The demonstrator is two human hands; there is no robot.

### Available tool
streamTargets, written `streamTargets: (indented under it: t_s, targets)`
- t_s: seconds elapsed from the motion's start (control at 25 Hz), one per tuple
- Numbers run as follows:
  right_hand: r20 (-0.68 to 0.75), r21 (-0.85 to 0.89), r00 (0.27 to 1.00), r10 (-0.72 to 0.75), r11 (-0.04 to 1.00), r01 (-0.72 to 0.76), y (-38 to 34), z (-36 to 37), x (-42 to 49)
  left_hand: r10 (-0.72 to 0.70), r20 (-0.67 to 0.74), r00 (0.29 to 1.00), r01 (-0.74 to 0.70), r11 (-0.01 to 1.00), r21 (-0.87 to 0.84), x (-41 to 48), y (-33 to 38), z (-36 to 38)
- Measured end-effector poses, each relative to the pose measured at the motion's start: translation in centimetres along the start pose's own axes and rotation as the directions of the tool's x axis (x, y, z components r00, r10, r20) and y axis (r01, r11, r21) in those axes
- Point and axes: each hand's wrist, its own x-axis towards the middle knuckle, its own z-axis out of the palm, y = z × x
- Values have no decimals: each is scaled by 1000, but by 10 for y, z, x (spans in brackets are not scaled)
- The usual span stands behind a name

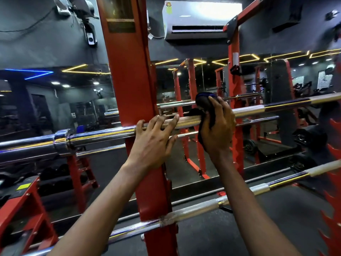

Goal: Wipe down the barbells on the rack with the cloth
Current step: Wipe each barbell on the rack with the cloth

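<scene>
The left hand [155,143] curls over the upper barbell [103,134] at the red rack post [127,71], steadying it. The right hand [218,126] wraps the dark cloth [203,101] round the shaft just right. Keep the wrap snug and slide rightward.

Across the front of the rack upright [129,71], the upper barbell [103,134], its collar [63,142] out to the left. On that bar, right at the upright, left hand [153,143], fingers over the top, thumb underneath. Just beside it to the right, right hand [219,130] round the same bar, cloth [204,102] between palm and bar. Below, well apart, the lower barbell [193,207] crossing the same upright. Behind it all, the wall mirror [83,100]; up above, an air conditioner [199,19] between that upright and a second upright [233,71] to the right
</scene>
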Motion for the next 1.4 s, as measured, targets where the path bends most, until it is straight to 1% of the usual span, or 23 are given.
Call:
streamTargets:
  t_s: [0.08, 0.2, 0.24, 0.28, 0.36, 0.44, 0.56, 0.6, 0.64, 0.68, 0.72, 0.8, 0.84, 0.92, 0.96, 1.0, 1.04, 1.08, 1.24, 1.28, 1.32, 1.36, 1.4]
  targets:
    - [-5, 11, 1000, 25, 1000, -25, -6, 6, -7, -35, 10, 999, 35, 999, 6, 1, 6, -2]
    - [95, 8, 982, -162, 987, 162, 2, 6, -23, -113, -8, 994, 112, 993, -41, 3, 12, -7]
    - [108, 8, 975, -193, 981, 193, 13, 1, -20, -120, -21, 993, 119, 992, -49, 5, 13, -10]
    - [92, 8, 980, -174, 985, 174, 24, -5, -13, -112, -26, 993, 111, 993, -48, 8, 15, -13]
    - [10, 32, 999, -45, 998, 45, 39, -11, 0, -81, 17, 997, 81, 996, -39, 18, 25, -17]
    - [-20, 69, 999, 41, 997, -40, 31, -8, -5, -82, 60, 995, 84, 996, -28, 28, 34, -16]
    - [30, 143, 998, -62, 988, 57, 17, -3, -27, -104, 56, 993, 101, 994, 45, 33, 41, -11]
    - [15, 202, 998, -54, 978, 50, 18, -6, -30, -103, 45, 994, 100, 993, 61, 34, 41, -8]
    - [-18, 286, 1000, 21, 958, -15, 18, -10, -31, -103, 30, 994, 100, 992, 70, 33, 40, -6]
    - [-47, 377, 988, 150, 918, -121, 14, -15, -32, -105, 17, 994, 103, 992, 72, 32, 41, -4]
    - [-60, 463, 951, 304, 852, -243, 7, -19, -33, -107, 7, 994, 107, 992, 69, 32, 41, -3]
    - [-24, 598, 815, 578, 662, -452, -19, -24, -34, -114, -18, 993, 115, 992, 59, 32, 42, -2]
    - [1, 659, 749, 663, 563, -499, -31, -22, -34, -115, -32, 993, 116, 992, 55, 32, 42, -2]
    - [42, 778, 622, 782, 365, -511, -47, -21, -33, -116, -57, 992, 119, 991, 53, 31, 44, -3]
    - [97, 830, 547, 831, 236, -505, -53, -22, -33, -125, -58, 990, 128, 991, 45, 31, 46, -5]
    - [195, 864, 462, 865, 71, -498, -51, -18, -34, -139, -48, 989, 141, 990, 29, 32, 47, -8]
    - [300, 859, 381, 875, -74, -507, -49, -17, -33, -154, -26, 988, 155, 988, 9, 32, 48, -11]
    - [373, 845, 329, 867, -171, -507, -43, -12, -31, -170, 1, 986, 170, 985, -11, 33, 49, -15]
    - [674, 699, 218, 706, -514, -498, -21, -1, -7, -201, 93, 975, 211, 972, -108, 32, 48, -24]
    - [742, 624, 189, 643, -560, -545, -19, -2, 0, -208, 94, 974, 219, 967, -128, 32, 49, -26]
    - [779, 567, 174, 603, -558, -606, -17, -8, 6, -214, 87, 973, 225, 964, -144, 33, 49, -28]
    - [801, 528, 176, 572, -538, -657, -15, -14, 7, -214, 78, 974, 224, 962, -156, 35, 50, -29]
    - [833, 497, 191, 520, -549, -673, -11, -17, 6, -211, 66, 975, 219, 961, -166, 36, 50, -29]
